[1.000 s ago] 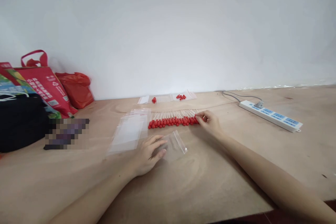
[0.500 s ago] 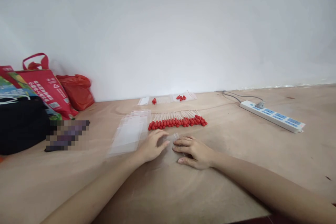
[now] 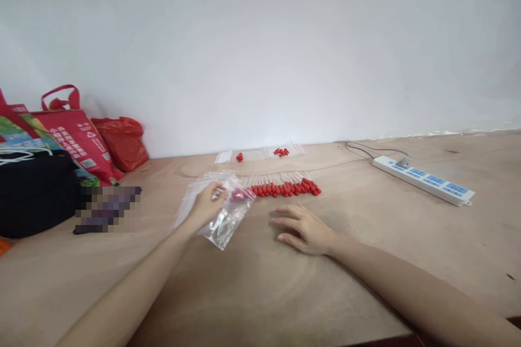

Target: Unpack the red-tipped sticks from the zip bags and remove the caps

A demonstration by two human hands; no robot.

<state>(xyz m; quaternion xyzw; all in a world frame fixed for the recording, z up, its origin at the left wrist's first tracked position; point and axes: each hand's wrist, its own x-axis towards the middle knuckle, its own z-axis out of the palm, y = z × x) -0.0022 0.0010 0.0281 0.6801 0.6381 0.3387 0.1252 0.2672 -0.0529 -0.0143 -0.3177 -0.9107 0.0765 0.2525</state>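
Note:
My left hand (image 3: 206, 205) pinches the top edge of a clear zip-lock bag (image 3: 228, 227), held tilted above the table. Under and behind it lies a stack of flat zip-lock bags (image 3: 189, 195), partly covered by the hand. Right of the held bag is a row of red-tipped sticks (image 3: 285, 188), tips toward me; its left end shows blurred through the plastic. My right hand (image 3: 303, 230) is open, palm down near the tabletop, fingers spread and holding nothing, just in front of the row.
Against the wall lie bags with red-tipped sticks (image 3: 280, 152). To the right is a white power strip (image 3: 423, 179) with a grey cable. On the left stand a red shopping bag (image 3: 83, 141), a red plastic bag (image 3: 122, 141), a black bag (image 3: 38, 195) and a pixelated dark object (image 3: 108, 211).
My left hand has lifted the clear bag from between my hands and carried it left, over the stack. My right hand has stayed almost in place and no longer touches the bag.

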